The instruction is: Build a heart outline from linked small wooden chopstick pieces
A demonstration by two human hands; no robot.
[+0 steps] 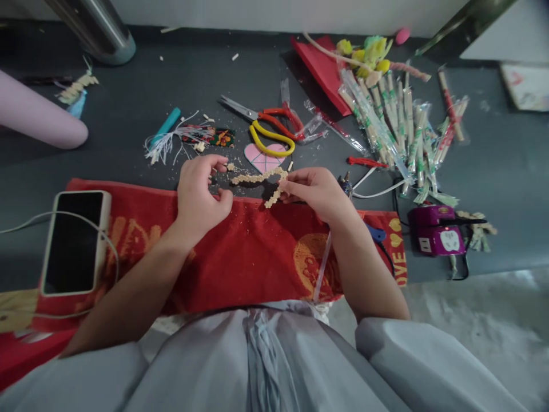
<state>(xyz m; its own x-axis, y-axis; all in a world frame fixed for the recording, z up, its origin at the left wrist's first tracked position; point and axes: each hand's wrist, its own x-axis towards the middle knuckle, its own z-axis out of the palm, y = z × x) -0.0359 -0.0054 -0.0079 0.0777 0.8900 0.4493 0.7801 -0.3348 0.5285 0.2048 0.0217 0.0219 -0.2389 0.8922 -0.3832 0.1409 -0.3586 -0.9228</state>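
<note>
A beige, knobbly strip made of small pieces [251, 178] curves over the dark tabletop and hangs down at its right end. My right hand [312, 191] pinches this strip near its bend between thumb and fingers. To the left, my left hand [201, 191] is curled with thumb and forefinger apart, holding nothing I can see. Close to its fingertips lies a small beige piece [230, 167]; I cannot tell whether they touch. Behind the strip is a pink heart-shaped card [265, 158]. Under both forearms spreads a red cloth [249, 257].
Scissors with orange and yellow handles [272, 150] lie beyond my hands. Wrapped sticks [397, 120] heap at the right, near a purple device [438, 232]. White threads [163, 144] and crumbs lie left. A phone [75, 243] with a cable rests on the cloth.
</note>
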